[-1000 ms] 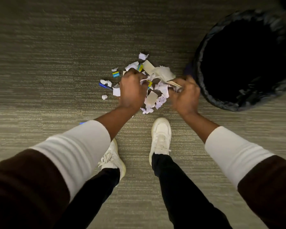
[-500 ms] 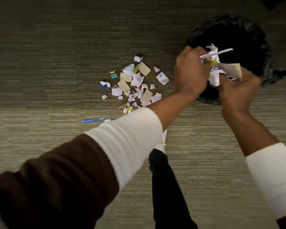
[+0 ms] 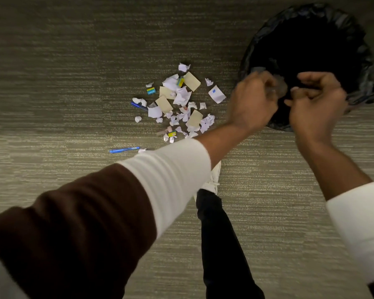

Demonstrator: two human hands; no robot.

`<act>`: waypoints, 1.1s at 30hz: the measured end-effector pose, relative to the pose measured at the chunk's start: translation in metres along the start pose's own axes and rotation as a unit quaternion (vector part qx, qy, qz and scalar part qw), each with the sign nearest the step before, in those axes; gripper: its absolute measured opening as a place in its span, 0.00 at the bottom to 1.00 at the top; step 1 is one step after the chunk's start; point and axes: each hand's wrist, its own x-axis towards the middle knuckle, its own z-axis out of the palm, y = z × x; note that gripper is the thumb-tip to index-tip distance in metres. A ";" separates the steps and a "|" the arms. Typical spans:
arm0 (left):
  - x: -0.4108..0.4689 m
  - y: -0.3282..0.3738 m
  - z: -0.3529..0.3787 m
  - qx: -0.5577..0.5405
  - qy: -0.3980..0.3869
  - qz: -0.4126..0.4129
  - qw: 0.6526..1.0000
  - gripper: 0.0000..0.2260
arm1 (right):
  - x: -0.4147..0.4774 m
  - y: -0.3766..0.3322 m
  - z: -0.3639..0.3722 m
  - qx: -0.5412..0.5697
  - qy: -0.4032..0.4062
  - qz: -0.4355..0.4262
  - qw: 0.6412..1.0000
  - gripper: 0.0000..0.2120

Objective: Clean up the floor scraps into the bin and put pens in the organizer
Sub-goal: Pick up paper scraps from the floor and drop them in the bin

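Both of my hands hover over the near rim of the round bin lined with a black bag (image 3: 354,31). My left hand (image 3: 254,100) and my right hand (image 3: 315,100) have loosely curled fingers and hold no paper. A blurred grey scrap shows between them, inside the bin's mouth. A pile of white and tan paper scraps (image 3: 179,102) lies on the carpet left of the bin. One blue pen (image 3: 124,149) lies apart below the pile. Another blue pen (image 3: 139,105) sticks out from the pile's left edge.
Grey striped carpet (image 3: 63,83) covers the whole floor. My white shoe (image 3: 212,180) and dark trouser leg (image 3: 220,244) stand just below the scrap pile. Small yellow, green and blue packets (image 3: 151,91) sit among the scraps.
My hands lifted a bundle of scraps from the floor pile, carried it right over the bin, and let it go. Both hands are now empty above the bin.
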 end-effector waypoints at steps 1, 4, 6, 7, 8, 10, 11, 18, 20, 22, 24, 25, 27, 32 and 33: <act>-0.003 -0.014 -0.005 0.001 0.017 -0.017 1.000 0.08 | -0.009 -0.004 0.007 -0.003 -0.011 -0.038 0.999 0.12; -0.012 -0.064 -0.025 0.023 0.029 -0.081 0.996 0.06 | -0.037 -0.012 0.038 0.000 -0.065 -0.121 0.990 0.08; -0.018 -0.102 -0.038 0.064 0.010 -0.106 0.992 0.06 | -0.052 -0.009 0.063 -0.033 -0.126 -0.148 0.980 0.09; -0.020 -0.122 -0.044 0.087 0.003 -0.116 0.989 0.06 | -0.058 -0.004 0.076 -0.068 -0.159 -0.154 0.973 0.11; -0.022 -0.142 -0.050 0.110 -0.002 -0.125 0.986 0.06 | -0.062 0.003 0.090 -0.108 -0.193 -0.156 0.963 0.13; -0.024 -0.183 -0.062 0.166 -0.017 -0.135 0.977 0.06 | -0.066 0.020 0.117 -0.184 -0.258 -0.150 0.937 0.20; -0.024 -0.202 -0.066 0.200 -0.029 -0.132 0.970 0.08 | -0.067 0.030 0.131 -0.217 -0.290 -0.146 0.920 0.24; 0.004 -0.322 -0.070 0.344 -0.110 -0.103 0.927 0.38 | -0.053 0.101 0.222 -0.341 -0.404 -0.138 0.838 0.58; 0.018 -0.344 -0.061 0.362 -0.126 -0.091 0.919 0.44 | -0.047 0.120 0.244 -0.376 -0.413 -0.159 0.814 0.62; 0.031 -0.360 -0.049 0.369 -0.147 -0.096 0.913 0.52 | -0.045 0.136 0.263 -0.407 -0.410 -0.197 0.792 0.65; 0.043 -0.370 -0.035 0.370 -0.162 -0.087 0.911 0.57 | -0.046 0.146 0.278 -0.431 -0.389 -0.244 0.777 0.67; 0.047 -0.374 -0.028 0.367 -0.168 -0.084 0.911 0.59 | -0.049 0.149 0.285 -0.434 -0.385 -0.265 0.771 0.68; 0.056 -0.379 -0.016 0.360 -0.178 -0.076 0.913 0.60 | -0.055 0.152 0.298 -0.430 -0.375 -0.296 0.767 0.66; 0.064 -0.378 0.008 0.418 -0.146 -0.054 0.895 0.39 | -0.058 0.144 0.318 -0.436 -0.354 -0.326 0.760 0.48; 0.061 -0.378 0.010 0.416 -0.133 -0.042 0.899 0.35 | -0.056 0.142 0.321 -0.429 -0.359 -0.326 0.762 0.44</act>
